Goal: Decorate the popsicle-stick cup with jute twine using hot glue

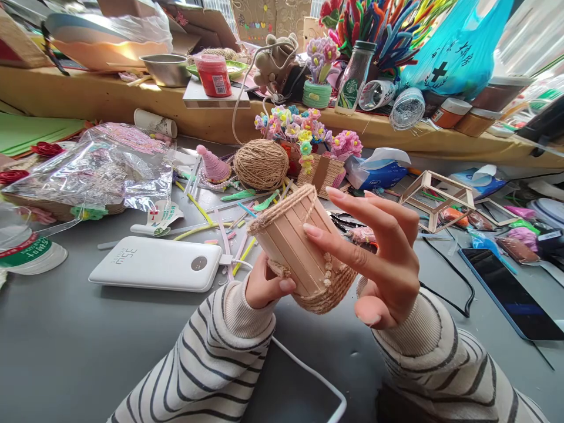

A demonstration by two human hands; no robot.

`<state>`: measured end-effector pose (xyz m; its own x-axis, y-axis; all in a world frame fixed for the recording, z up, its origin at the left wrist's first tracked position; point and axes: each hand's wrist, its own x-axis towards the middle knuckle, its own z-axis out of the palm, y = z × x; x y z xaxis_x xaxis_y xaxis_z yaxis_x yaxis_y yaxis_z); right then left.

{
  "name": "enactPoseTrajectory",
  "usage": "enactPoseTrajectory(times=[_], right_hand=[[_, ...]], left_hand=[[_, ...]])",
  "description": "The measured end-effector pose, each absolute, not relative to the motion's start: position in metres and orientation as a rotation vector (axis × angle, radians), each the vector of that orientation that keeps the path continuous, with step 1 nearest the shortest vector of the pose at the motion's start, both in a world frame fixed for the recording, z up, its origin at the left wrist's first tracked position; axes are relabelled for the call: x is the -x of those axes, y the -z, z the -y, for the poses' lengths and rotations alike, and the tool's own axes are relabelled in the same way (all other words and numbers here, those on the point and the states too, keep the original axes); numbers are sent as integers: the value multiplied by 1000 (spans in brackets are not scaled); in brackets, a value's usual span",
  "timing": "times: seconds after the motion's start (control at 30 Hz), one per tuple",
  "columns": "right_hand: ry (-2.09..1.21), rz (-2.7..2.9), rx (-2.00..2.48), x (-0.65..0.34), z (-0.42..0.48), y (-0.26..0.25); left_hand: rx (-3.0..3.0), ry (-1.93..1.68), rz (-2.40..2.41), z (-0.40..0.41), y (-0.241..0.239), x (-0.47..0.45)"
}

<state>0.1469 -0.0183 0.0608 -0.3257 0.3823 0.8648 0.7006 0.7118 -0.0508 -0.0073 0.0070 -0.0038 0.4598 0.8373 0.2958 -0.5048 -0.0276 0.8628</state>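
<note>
Head view, and from where I stand the left hand is closed around the lower left side of a tan, round pot of upright wooden slats, banded with brown twine at both ends. It is held tilted, above the grey, smooth tabletop. The right hand is spread wide at the pot's other side, thumb well apart, index fingertip at the slats beside a thin twine strand; whether it presses, I can't tell. Left of the hands lies a white, rectangular power bank; to their right, a flat phone with a black screen. Beyond the pot sits a round brown twine ball.
</note>
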Motion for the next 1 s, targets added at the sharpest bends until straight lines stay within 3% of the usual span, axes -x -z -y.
enactPoseTrajectory(times=[1.0], right_hand=[[402, 1959, 910, -145, 18, -61]], left_hand=[[-1117, -1155, -241, -6, -2, 6]])
